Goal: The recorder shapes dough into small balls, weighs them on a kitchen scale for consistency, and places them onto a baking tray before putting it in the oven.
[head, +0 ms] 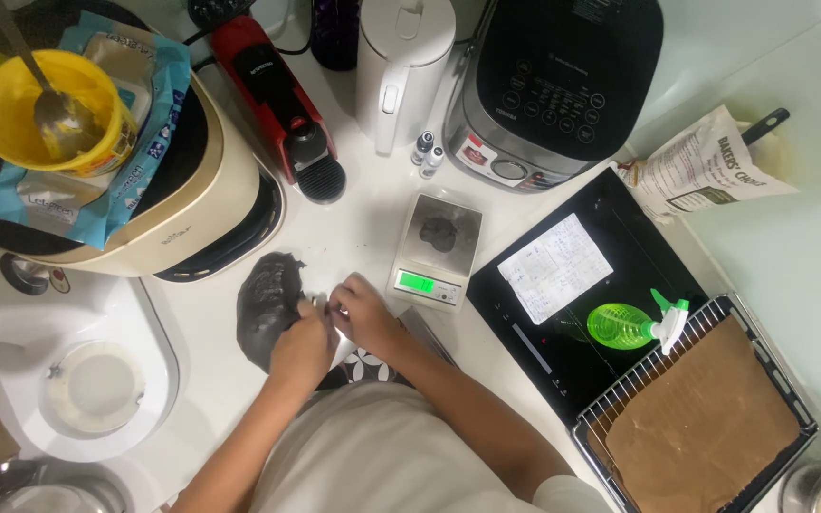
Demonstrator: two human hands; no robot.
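Observation:
A large lump of black dough (268,306) lies on the white counter in front of me. My left hand (302,349) rests against its right edge, fingers curled on the dough. My right hand (361,311) is right beside it, fingers pinched together near the dough's edge; whether a bit of dough is between them I cannot tell. A smaller piece of black dough (440,233) sits on the small digital kitchen scale (435,249), whose green display is lit, just right of my right hand.
Behind stand a red coffee machine (282,104), a white kettle (401,66), a black multicooker (553,85), and a cream appliance (192,204) bearing a yellow tub (49,109). To the right: a black cooktop (586,313) with a paper note and green spray bottle (629,325), and a paper-lined wire tray (705,418).

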